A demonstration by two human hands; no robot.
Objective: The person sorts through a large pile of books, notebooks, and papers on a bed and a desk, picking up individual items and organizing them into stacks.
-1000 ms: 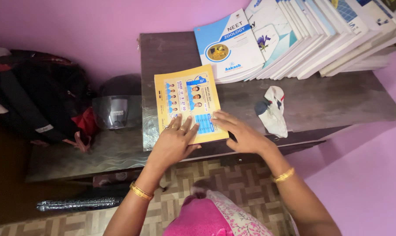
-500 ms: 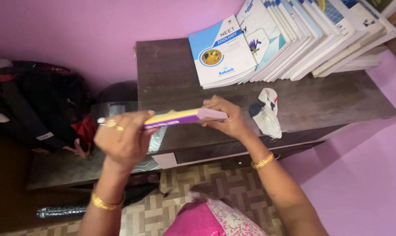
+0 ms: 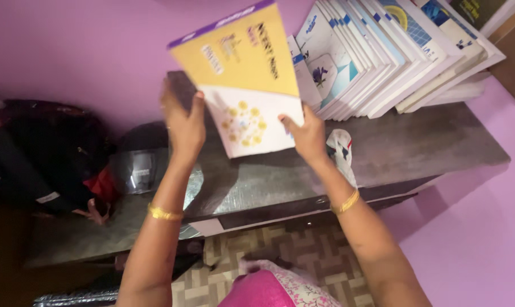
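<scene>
A yellow and white book point(image 3: 243, 85) is held up in the upper middle of the frame, above the dark tabletop point(image 3: 417, 136), and it is tilted so that its cover is turned to the camera. A purple band is seen along its top edge. The print on the cover is blurred and cannot be made out.

The left hand point(image 3: 183, 122) is closed on the left edge of the book; the thumb is laid on the cover, while the other fingers are hidden behind the book. The right hand point(image 3: 306, 133) grips the lower right corner in the same way, with the thumb in front and the fingers behind, so it cannot be told whether those fingers are spread or pressed together. A gold bangle is worn on each wrist.

To the upper right, a row of leaning books point(image 3: 394, 51) is seen on the tabletop, resting one on another. Its left end is covered by the held book, and its top is cut off by the frame edge. A crumpled white cloth point(image 3: 343, 150) lies on the tabletop just beside the right hand, and it is partly hidden by the wrist.

At the left of the frame, a dark helmet point(image 3: 138, 162) with a clear visor is placed near a dark bag point(image 3: 47, 148); both are in shadow and hard to read. At the bottom edge, pink clothing point(image 3: 269, 287) is cut off over a patterned floor point(image 3: 303, 244).
</scene>
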